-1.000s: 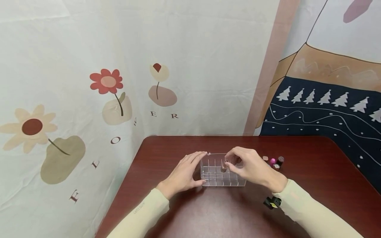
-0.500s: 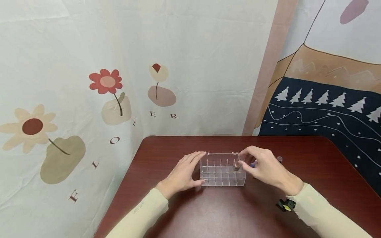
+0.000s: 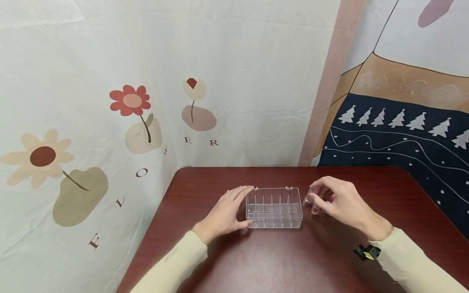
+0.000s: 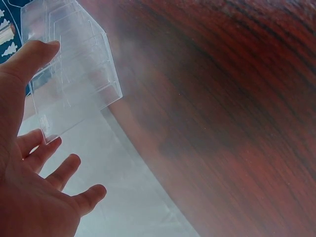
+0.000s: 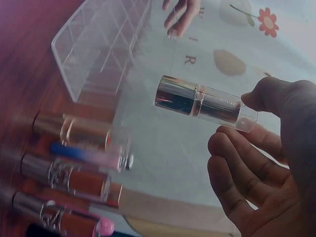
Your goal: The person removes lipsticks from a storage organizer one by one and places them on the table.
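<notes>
A clear plastic divided box (image 3: 275,213) sits on the table, its compartments bare, with small hinge tabs along its back rim. My left hand (image 3: 227,209) holds its left end, thumb at the front corner and fingertips at the back corner. To the box's right, my right hand (image 3: 340,201) pinches a lipstick tube (image 5: 202,102) by its clear cap between thumb and fingers. The tube has a shiny rose-gold base. Several more lip tubes stand beside it, including a bronze-capped one (image 5: 74,131) and a blue-to-pink one (image 5: 89,153); in the head view my right hand partly hides them.
The dark red wooden table (image 3: 264,260) has rounded back corners. A white curtain (image 3: 249,89) printed with flowers hangs right behind and to the left. A navy panel (image 3: 395,146) with white trees hangs at the back right.
My right hand has moved right, carrying the lipstick tube from over the box to beside the standing tubes. The left hand and the box have stayed in place.
</notes>
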`<state>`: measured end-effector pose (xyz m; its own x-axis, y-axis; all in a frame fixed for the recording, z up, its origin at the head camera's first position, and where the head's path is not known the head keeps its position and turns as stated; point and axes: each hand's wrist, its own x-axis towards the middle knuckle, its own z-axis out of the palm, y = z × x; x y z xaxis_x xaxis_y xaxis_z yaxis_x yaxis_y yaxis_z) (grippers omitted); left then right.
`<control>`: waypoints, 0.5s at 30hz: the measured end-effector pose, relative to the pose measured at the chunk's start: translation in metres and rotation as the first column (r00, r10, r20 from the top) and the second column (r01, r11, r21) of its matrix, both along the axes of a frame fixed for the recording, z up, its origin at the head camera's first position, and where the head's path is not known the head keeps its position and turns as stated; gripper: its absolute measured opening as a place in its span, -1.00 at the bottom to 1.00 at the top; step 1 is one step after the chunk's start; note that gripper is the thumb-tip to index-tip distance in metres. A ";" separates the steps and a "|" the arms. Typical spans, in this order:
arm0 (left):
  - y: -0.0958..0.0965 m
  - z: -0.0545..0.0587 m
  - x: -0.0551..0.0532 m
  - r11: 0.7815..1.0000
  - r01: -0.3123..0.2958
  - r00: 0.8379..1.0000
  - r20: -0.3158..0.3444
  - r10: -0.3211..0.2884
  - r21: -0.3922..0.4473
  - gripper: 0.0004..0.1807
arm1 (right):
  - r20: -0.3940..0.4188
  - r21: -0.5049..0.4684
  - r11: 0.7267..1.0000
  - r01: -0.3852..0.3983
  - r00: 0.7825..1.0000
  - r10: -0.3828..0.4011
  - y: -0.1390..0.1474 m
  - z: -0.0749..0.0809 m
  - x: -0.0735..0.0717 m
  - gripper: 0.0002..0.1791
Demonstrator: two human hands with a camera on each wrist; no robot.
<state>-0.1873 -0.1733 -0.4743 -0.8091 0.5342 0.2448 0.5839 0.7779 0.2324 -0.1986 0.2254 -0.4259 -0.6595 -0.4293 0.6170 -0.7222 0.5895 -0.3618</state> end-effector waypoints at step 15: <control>0.000 -0.001 -0.001 1.000 0.000 1.000 -0.003 0.000 -0.009 0.23 | -0.035 0.019 0.987 0.158 0.987 -0.158 0.044 0.006 -0.001 -0.57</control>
